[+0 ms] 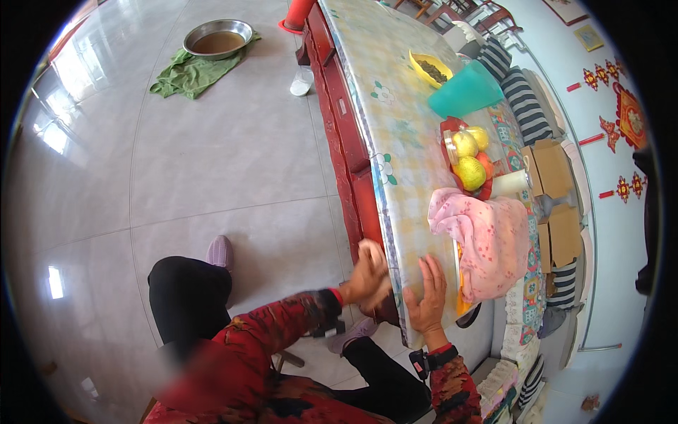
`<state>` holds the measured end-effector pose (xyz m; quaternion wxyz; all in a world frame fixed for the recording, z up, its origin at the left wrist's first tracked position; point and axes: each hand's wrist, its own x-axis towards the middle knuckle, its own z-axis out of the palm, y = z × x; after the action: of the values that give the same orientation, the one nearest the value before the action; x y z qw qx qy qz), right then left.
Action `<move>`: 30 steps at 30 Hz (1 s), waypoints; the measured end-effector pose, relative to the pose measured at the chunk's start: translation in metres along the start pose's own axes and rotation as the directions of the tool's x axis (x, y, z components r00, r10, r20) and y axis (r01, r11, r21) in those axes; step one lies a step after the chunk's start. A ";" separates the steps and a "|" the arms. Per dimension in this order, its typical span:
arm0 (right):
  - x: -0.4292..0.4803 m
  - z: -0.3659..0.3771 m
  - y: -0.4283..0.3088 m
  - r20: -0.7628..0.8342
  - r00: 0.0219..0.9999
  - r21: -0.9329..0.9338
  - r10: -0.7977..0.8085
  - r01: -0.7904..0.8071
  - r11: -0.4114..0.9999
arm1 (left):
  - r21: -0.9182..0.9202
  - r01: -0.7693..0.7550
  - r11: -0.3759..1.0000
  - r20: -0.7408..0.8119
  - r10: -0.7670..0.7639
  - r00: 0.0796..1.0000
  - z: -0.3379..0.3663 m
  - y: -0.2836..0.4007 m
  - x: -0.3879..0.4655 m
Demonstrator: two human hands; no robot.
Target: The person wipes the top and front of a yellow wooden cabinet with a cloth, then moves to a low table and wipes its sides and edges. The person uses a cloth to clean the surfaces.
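My right hand [428, 297] lies palm down, fingers spread, on the floral tablecloth [408, 238] under a clear plastic sheet near the table's edge. Just below that edge, my left hand [368, 278] is against the red wooden drawer front [365, 201]. It is blurred, and a pale pinkish shape shows at its fingers; I cannot tell whether this is a cloth or the fingers themselves. A pink patterned cloth [487, 238] covers something on the tabletop, right of my right hand. Beneath it an orange edge [463, 297] sticks out.
A red plate of yellow and orange fruit [470, 172], a teal plastic container [466, 90] and a yellow bowl [418, 55] stand on the table. A metal basin [212, 47] of brownish water sits on a green cloth [196, 77] on the floor. Cardboard boxes [553, 169] lie on the sofa.
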<state>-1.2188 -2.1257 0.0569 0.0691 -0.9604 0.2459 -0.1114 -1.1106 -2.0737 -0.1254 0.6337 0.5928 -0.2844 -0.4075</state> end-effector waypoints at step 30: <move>-0.013 0.001 0.014 -0.157 0.988 0.057 -0.001 0.011 0.998 | 0.325 -0.211 0.922 0.677 -0.071 0.733 0.074 -0.040 -0.117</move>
<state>-1.2362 -2.1310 0.0507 0.0770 -0.9470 0.2444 -0.1938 -1.2390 -2.0110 -0.1399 0.3741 0.5037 -0.5911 -0.5069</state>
